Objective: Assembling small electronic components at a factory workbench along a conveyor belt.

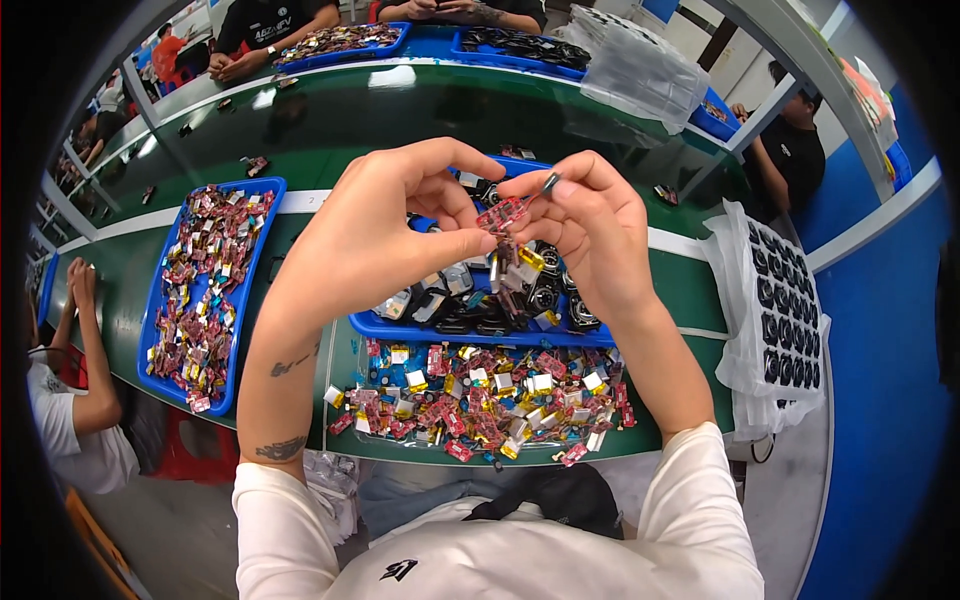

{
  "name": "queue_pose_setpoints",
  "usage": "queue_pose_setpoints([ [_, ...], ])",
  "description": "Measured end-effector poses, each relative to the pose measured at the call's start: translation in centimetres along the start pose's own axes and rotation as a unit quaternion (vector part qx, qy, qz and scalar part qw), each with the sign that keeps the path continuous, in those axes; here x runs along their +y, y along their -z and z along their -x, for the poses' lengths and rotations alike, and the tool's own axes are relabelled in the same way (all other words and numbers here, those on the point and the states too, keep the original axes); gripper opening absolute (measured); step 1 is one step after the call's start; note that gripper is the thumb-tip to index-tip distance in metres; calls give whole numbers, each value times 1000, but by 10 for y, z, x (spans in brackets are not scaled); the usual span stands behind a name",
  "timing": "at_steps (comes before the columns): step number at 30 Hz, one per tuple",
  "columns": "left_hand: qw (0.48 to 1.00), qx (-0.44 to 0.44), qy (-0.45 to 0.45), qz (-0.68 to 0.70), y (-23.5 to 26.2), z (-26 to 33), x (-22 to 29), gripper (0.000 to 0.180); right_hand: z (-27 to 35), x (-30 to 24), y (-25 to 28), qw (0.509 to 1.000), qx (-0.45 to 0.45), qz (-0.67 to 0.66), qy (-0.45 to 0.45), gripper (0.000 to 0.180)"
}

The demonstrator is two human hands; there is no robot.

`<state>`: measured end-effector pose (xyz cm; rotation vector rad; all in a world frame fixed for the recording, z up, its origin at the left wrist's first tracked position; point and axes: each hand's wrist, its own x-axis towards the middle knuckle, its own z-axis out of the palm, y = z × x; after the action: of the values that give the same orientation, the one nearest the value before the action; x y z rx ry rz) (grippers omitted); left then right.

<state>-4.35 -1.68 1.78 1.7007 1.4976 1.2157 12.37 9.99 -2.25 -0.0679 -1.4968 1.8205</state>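
Observation:
In front of me, my left hand (400, 215) holds a red circuit board (503, 214) between thumb and fingers. My right hand (605, 235) pinches a small dark, blue-tinged part (550, 183) beside the board; whether a wire joins the two is hard to make out. Both hands are raised over a blue tray (480, 335) of black casings and silver pieces, partly hidden by my hands. Nearer to me, a heap of red circuit boards with white and yellow pieces (480, 400) lies on a clear plastic sheet on the green bench.
To the left stands a long blue tray (256, 290) full of similar boards. White moulded trays (735, 330) with round black parts are stacked at right. Beyond runs a green belt (350, 130) with scattered pieces. Other people sit across it and at left, near further trays.

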Motion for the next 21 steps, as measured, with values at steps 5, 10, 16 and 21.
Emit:
queue_pose_setpoints([
  [5, 998, 45, -38, -1, -5, 1, -3, 33, 1, 0, -8, 994, -8, 106, 24, 27],
  [10, 999, 31, -26, 4, -8, 3, 3, 40, 6, 4, -8, 982, 46, 176, 46, 27],
  [16, 997, -10, -29, -76, -6, 3, 4, 42, 3, -2, -2, 986, 22, 131, 98, 20],
  [21, 993, 40, -106, -46, -4, 2, 2, 25, 2, -6, -4, 993, -13, 92, 79, 18],
])
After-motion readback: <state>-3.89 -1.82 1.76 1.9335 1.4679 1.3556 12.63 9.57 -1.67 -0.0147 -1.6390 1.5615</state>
